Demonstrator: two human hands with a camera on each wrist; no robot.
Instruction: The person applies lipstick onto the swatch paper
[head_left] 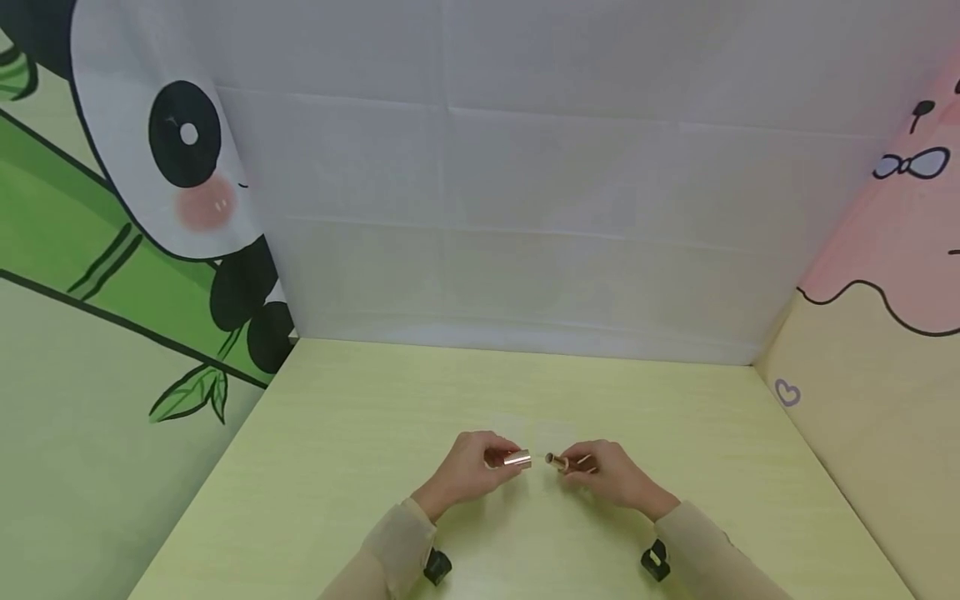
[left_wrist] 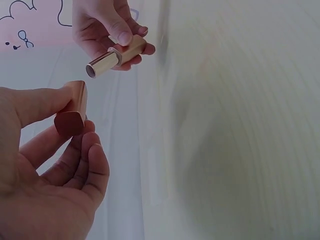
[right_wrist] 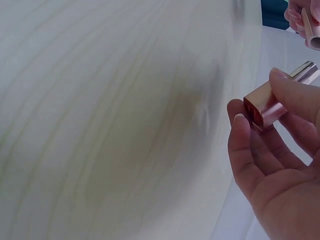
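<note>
A shiny rose-gold lipstick cap is pinched between the thumb and fingers of my left hand. In the left wrist view its closed end faces the camera, and the cap tilts upward. My right hand grips the lipstick tube by its wider base, with the narrower gold barrel pointing toward the cap. The right wrist view shows the squarish bottom of the tube. A small gap separates the cap and the barrel. Both hands are held over the table, facing each other.
The pale yellow wood-grain table spreads under both hands. A white sheet hangs behind it, a panda print stands at the left, and a pink cartoon panel at the right. Dark devices sit by the wrists.
</note>
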